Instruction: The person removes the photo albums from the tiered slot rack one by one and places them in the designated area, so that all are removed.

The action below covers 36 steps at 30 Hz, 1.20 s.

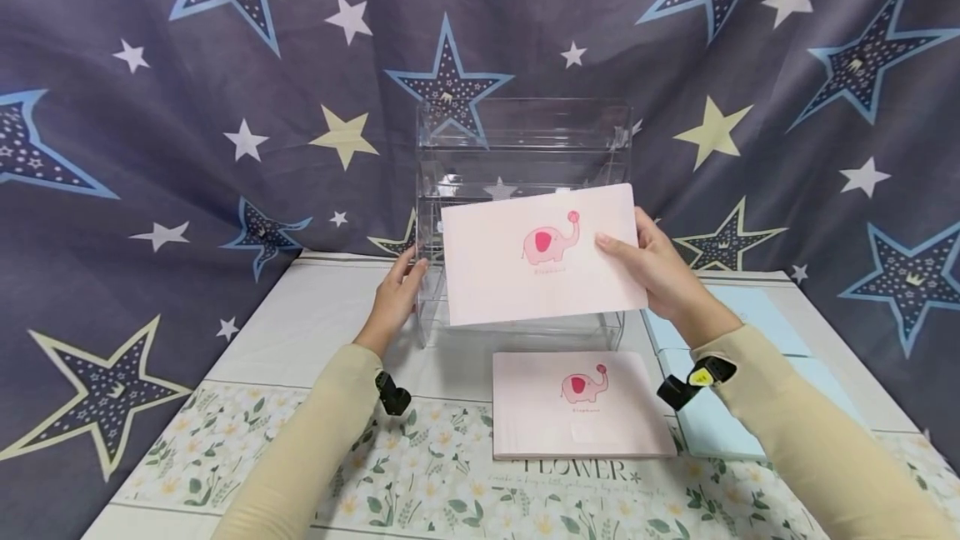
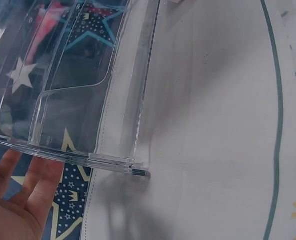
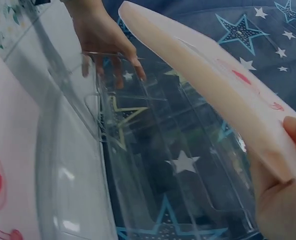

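I held the pink elephant notebook (image 1: 542,255) in the air, directly in front of the clear acrylic rack (image 1: 525,148), its cover facing me and tilted slightly. My right hand (image 1: 663,273) pinched its right edge, thumb on the cover and fingers behind. My left hand (image 1: 396,294) lay against the rack's left side wall with straight fingers, steadying it without closing round anything.

The likeliest trouble, I judged, was the one-sided grip: the notebook was wide and held only at one end, so its free left end could sag or knock the rack's front lip and slide out of my pinch. The rack looked light, and a bump might shove it back if my left hand slackened.

The rack's tiers held nothing that I could make out; only the starry cloth (image 1: 187,148) showed through them. A second elephant notebook (image 1: 581,402) lay flat on the table (image 1: 300,315) just before the rack, with pale blue books (image 1: 750,332) to its right.
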Available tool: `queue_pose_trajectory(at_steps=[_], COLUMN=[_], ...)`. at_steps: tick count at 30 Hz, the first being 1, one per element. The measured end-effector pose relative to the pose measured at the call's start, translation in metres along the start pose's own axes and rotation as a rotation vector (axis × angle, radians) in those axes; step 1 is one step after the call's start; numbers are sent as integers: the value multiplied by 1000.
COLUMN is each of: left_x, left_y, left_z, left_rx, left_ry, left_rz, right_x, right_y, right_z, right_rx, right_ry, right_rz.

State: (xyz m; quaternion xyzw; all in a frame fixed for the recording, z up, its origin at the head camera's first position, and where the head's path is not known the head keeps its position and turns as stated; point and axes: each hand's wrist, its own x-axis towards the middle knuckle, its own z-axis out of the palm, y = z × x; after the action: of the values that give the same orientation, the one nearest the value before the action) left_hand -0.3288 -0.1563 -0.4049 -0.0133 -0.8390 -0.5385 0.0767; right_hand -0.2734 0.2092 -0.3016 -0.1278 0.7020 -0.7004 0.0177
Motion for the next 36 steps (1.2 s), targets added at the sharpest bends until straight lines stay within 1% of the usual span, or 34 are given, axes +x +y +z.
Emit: queue_pose_trajectory(at_steps=[8, 13, 18, 24, 29, 33, 36], left_x=[1, 1, 0, 0, -1, -1, -1], left_y=[1, 0, 1, 2, 5, 5, 5], left_z=[0, -1, -1, -1, -2, -3, -3], left_rx=[13, 6, 4, 7, 9, 5, 1], left_ry=[4, 5, 2, -6, -21, -43, -47], left_rz=[-5, 4, -3, 1, -10, -22, -17], right_x=[-13, -22, -27, -32, -36, -38, -39], right_y=[21, 37, 48, 63, 79, 92, 99], right_z=[10, 20, 31, 48, 64, 79, 90], right_rx=[61, 83, 110, 134, 193, 234, 231], right_ry=[-84, -117, -154, -185, -208, -207, -197], right_rz=[98, 174, 246, 291, 323, 345, 352])
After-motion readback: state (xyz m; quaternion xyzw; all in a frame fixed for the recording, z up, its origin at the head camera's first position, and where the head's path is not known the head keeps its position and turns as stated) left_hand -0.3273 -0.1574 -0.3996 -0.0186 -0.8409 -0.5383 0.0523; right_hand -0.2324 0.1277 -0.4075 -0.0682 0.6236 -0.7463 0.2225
